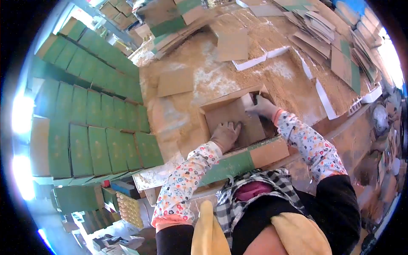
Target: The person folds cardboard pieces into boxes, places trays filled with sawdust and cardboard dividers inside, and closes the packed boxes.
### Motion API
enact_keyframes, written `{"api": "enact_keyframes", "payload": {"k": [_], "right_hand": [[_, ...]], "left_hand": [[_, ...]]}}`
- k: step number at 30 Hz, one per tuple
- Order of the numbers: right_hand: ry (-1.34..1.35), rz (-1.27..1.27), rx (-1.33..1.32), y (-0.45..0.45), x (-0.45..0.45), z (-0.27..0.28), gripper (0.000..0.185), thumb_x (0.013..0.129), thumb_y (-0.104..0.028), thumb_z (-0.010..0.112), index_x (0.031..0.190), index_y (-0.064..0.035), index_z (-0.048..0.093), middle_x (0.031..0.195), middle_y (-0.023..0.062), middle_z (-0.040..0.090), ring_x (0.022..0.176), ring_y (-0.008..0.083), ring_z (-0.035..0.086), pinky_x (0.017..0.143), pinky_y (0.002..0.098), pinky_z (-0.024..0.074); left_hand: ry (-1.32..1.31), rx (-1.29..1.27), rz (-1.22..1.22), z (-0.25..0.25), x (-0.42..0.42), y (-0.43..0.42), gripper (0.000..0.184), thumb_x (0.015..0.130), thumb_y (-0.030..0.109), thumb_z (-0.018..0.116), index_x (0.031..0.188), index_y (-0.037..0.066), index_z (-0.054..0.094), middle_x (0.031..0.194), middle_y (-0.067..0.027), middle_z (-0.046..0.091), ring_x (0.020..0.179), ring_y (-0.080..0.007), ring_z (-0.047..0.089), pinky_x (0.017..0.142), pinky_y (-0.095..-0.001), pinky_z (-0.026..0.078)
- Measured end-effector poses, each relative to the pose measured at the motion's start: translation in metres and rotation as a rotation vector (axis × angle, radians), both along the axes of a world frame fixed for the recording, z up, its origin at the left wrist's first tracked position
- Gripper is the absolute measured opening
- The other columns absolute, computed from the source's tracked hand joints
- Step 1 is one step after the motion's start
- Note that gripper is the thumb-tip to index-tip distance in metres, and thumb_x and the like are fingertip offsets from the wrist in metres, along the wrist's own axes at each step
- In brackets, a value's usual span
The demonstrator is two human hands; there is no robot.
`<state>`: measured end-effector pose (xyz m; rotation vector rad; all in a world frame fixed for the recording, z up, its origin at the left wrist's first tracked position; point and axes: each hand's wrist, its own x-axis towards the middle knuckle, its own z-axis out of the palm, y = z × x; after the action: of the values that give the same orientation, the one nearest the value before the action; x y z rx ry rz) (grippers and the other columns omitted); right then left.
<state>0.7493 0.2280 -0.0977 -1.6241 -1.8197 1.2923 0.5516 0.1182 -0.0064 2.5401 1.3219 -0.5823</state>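
Observation:
An open cardboard box [269,154], green on part of its side, sits at the near edge of the table in front of me. Inside it lies a brown cardboard sheet [231,114]. My left hand [226,135] rests flat on this sheet near the box's front left, fingers spread. At the right, my right hand [264,107] reaches into the box, thumb and fingers closed on the sheet's raised right edge. Both hands appear gloved and dusty. What lies beneath the sheet is mostly hidden.
Stacked green cartons [100,148] form a wall at the left. Sawdust-like material [293,91] covers the table, with white foam strips [325,100] at the right. Loose cardboard pieces [175,81] lie on it. Flattened cardboard [312,38] is piled at the far right.

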Motion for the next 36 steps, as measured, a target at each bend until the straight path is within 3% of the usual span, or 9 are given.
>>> {"api": "enact_keyframes", "payload": {"k": [3, 6, 9, 12, 18, 23, 25, 30, 36], "right_hand": [[0.052, 0.147, -0.174, -0.035, -0.008, 0.07, 0.062, 0.061, -0.025, 0.076, 0.108, 0.0066, 0.05, 0.097, 0.0188, 0.061, 0.089, 0.0264, 0.06, 0.077, 0.0333, 0.0469], [0.034, 0.104, 0.256, -0.071, -0.016, 0.104, 0.041, 0.065, -0.027, 0.068, 0.092, 0.0002, 0.055, 0.09, 0.023, 0.059, 0.088, 0.0391, 0.056, 0.079, 0.0411, 0.0432], [0.332, 0.165, 0.182, -0.076, -0.01, 0.114, 0.041, 0.069, -0.018, 0.065, 0.103, 0.0007, 0.053, 0.089, 0.0126, 0.062, 0.083, 0.023, 0.059, 0.074, 0.0343, 0.0454], [0.771, 0.074, -0.136, -0.045, 0.004, 0.124, 0.037, 0.072, -0.009, 0.064, 0.106, 0.0014, 0.054, 0.083, 0.0048, 0.061, 0.073, 0.0085, 0.056, 0.064, 0.0237, 0.047], [0.208, 0.376, 0.197, -0.073, -0.013, 0.15, 0.04, 0.068, -0.016, 0.061, 0.104, 0.0006, 0.054, 0.086, 0.0186, 0.062, 0.074, 0.0251, 0.06, 0.07, 0.0351, 0.0476], [0.156, 0.666, 0.576, -0.128, -0.019, 0.127, 0.029, 0.074, -0.01, 0.056, 0.102, -0.0022, 0.058, 0.084, 0.0155, 0.06, 0.077, 0.0245, 0.058, 0.071, 0.0344, 0.0468], [0.249, 0.603, 0.496, -0.119, -0.009, 0.152, 0.031, 0.074, -0.008, 0.058, 0.104, -0.0022, 0.058, 0.085, 0.0117, 0.06, 0.079, 0.0205, 0.059, 0.072, 0.0346, 0.0462], [0.696, -0.241, 0.116, -0.013, 0.081, 0.198, 0.046, 0.073, -0.012, 0.066, 0.113, 0.0019, 0.049, 0.099, 0.0098, 0.06, 0.089, 0.0182, 0.058, 0.079, 0.0324, 0.0475], [-0.612, -0.336, 0.925, 0.025, 0.13, 0.081, 0.058, 0.077, -0.023, 0.06, 0.124, 0.0047, 0.039, 0.104, 0.0216, 0.057, 0.094, 0.0316, 0.056, 0.086, 0.0361, 0.0429]], "left_hand": [[-0.305, 0.043, 0.234, 0.006, -0.009, -0.001, 0.047, 0.083, 0.024, 0.051, 0.124, 0.003, 0.041, 0.12, -0.0218, 0.047, 0.11, -0.0345, 0.046, 0.091, -0.0388, 0.039], [-0.922, 0.39, 0.506, 0.006, -0.029, 0.007, 0.052, 0.077, 0.02, 0.059, 0.121, -0.002, 0.042, 0.117, -0.0219, 0.048, 0.108, -0.0346, 0.047, 0.093, -0.0399, 0.037], [-1.512, 0.708, 0.739, 0.026, -0.051, 0.007, 0.046, 0.075, 0.007, 0.06, 0.116, -0.006, 0.043, 0.111, -0.0221, 0.049, 0.104, -0.0367, 0.048, 0.093, -0.0424, 0.036], [-1.302, 1.062, 0.656, 0.071, -0.041, -0.012, 0.041, 0.076, 0.002, 0.056, 0.114, -0.005, 0.044, 0.108, -0.0206, 0.049, 0.102, -0.0372, 0.047, 0.091, -0.0428, 0.036], [-1.103, 1.029, 0.361, 0.072, -0.018, -0.015, 0.027, 0.078, 0.01, 0.054, 0.102, -0.002, 0.053, 0.097, -0.0176, 0.055, 0.092, -0.0316, 0.052, 0.086, -0.04, 0.039], [-1.037, -1.004, 0.684, 0.035, -0.077, 0.048, 0.024, 0.082, 0.023, 0.055, 0.092, 0.003, 0.06, 0.08, -0.0008, 0.058, 0.075, -0.0098, 0.051, 0.068, -0.0315, 0.044], [-0.261, -0.463, 0.165, -0.032, -0.078, 0.044, 0.033, 0.079, 0.03, 0.056, 0.096, 0.002, 0.062, 0.089, -0.008, 0.061, 0.082, -0.0187, 0.056, 0.078, -0.0295, 0.044], [-0.114, -0.339, 0.245, -0.029, -0.041, 0.048, 0.048, 0.076, 0.042, 0.056, 0.108, 0.007, 0.058, 0.112, -0.0183, 0.055, 0.106, -0.0291, 0.052, 0.086, -0.0375, 0.042], [-0.116, 0.166, 0.063, 0.019, 0.025, 0.019, 0.049, 0.079, 0.037, 0.054, 0.121, 0.012, 0.048, 0.13, -0.0123, 0.042, 0.116, -0.0351, 0.04, 0.094, -0.0455, 0.036]]}}
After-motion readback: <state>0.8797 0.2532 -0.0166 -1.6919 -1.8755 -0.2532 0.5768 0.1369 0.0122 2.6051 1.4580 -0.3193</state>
